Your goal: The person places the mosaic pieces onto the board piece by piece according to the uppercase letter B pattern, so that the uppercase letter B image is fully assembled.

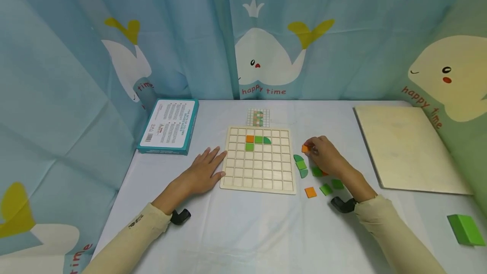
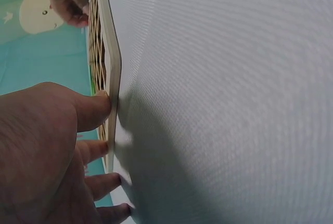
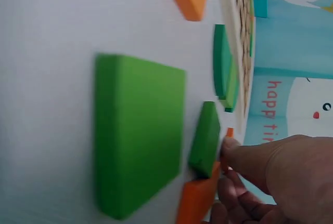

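A wooden grid board (image 1: 257, 175) lies on the white table. In its upper cells sit an orange square tile (image 1: 250, 138), two light green squares and a dark green quarter-round tile (image 1: 267, 140). My left hand (image 1: 204, 173) rests flat with fingers spread, thumb and fingertips at the board's left edge; the left wrist view shows the thumb (image 2: 96, 110) against the rim. Right of the board, my right hand (image 1: 324, 154) pinches an orange square tile (image 1: 305, 149) between thumb and fingers. Several loose green and orange tiles lie below that hand, among them a green tile (image 3: 151, 135).
Behind the board lies a small pattern card (image 1: 258, 117). A teal box (image 1: 169, 126) stands at the back left, a large pale wooden panel (image 1: 412, 147) at the right, and a green block (image 1: 466, 229) at the front right. Curtains with whales (image 1: 270, 58) surround the table.
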Available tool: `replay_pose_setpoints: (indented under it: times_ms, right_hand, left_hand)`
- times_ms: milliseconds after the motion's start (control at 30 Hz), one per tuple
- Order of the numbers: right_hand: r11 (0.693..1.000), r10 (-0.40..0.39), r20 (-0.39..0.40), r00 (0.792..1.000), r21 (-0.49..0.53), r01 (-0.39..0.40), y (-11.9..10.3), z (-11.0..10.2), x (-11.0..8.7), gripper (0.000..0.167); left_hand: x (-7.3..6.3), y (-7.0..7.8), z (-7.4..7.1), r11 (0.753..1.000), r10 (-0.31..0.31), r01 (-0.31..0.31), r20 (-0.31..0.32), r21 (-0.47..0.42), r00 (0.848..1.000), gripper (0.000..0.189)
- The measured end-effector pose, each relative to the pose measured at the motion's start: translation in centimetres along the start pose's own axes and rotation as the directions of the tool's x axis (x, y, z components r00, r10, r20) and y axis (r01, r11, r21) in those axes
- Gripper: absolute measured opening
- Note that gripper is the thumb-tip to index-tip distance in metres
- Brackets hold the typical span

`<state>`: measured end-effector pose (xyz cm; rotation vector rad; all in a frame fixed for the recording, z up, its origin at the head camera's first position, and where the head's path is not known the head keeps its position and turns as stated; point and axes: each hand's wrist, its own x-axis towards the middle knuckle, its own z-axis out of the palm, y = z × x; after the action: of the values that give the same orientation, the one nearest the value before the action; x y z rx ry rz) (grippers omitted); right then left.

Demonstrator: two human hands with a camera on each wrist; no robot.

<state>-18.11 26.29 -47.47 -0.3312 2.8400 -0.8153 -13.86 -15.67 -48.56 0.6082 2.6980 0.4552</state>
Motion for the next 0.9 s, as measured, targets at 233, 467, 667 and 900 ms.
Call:
replay_pose_setpoints:
  times_ms: [233,467,667,900]
  right_hand:
    - [1.000,0.006,-0.081,0.997,-0.001,-0.006,-0.8,-0.1,0.4,0.029]
    - [0.998,-0.040,-0.031,0.999,0.046,0.041,-3.4,0.3,1.8,0.032]
    - [0.986,-0.166,0.011,0.986,0.019,0.166,-6.4,2.5,2.9,0.027]
    - [0.928,-0.349,-0.071,0.934,-0.168,0.334,-8.3,5.0,3.4,0.015]
  left_hand:
    - [0.1,0.0,-0.1,1.000,0.002,-0.002,-0.004,0.000,1.000,0.070]
    - [0.0,0.0,-0.1,1.000,-0.011,0.011,0.000,0.007,1.000,0.070]
    - [0.1,-0.1,-0.1,1.000,-0.007,0.007,0.004,0.012,1.000,0.069]
    - [0.1,0.1,0.0,1.000,-0.009,0.009,0.009,0.005,1.000,0.069]
